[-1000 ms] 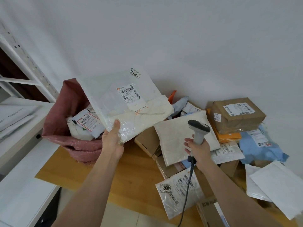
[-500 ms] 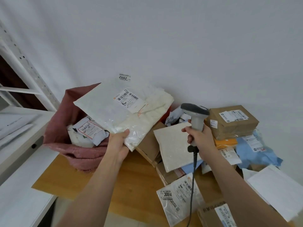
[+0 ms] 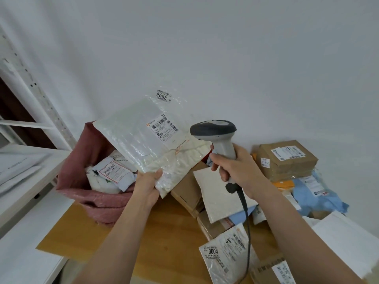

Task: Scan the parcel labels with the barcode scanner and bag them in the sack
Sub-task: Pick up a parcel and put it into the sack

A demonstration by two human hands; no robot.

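Note:
My left hand (image 3: 148,185) grips the lower corner of a white plastic parcel (image 3: 141,140), held tilted in the air with its barcode label (image 3: 164,130) facing up and a "2002" sticker at its top. My right hand (image 3: 235,167) grips the handle of a grey barcode scanner (image 3: 215,132), whose head sits just right of the label and points left at it. The scanner's black cable hangs down past my right wrist. Behind and below the parcel stands the open pink sack (image 3: 96,193) with several parcels inside.
A pile of parcels covers the wooden table (image 3: 164,232) at right: a brown box (image 3: 287,160), a white mailer (image 3: 217,193), a blue bag (image 3: 320,197), a "3004" bag (image 3: 225,255). White shelving (image 3: 26,160) stands at left.
My right hand has lifted the scanner up and left, close to the parcel's label. My left hand has shifted the parcel rightward, over the sack's right edge.

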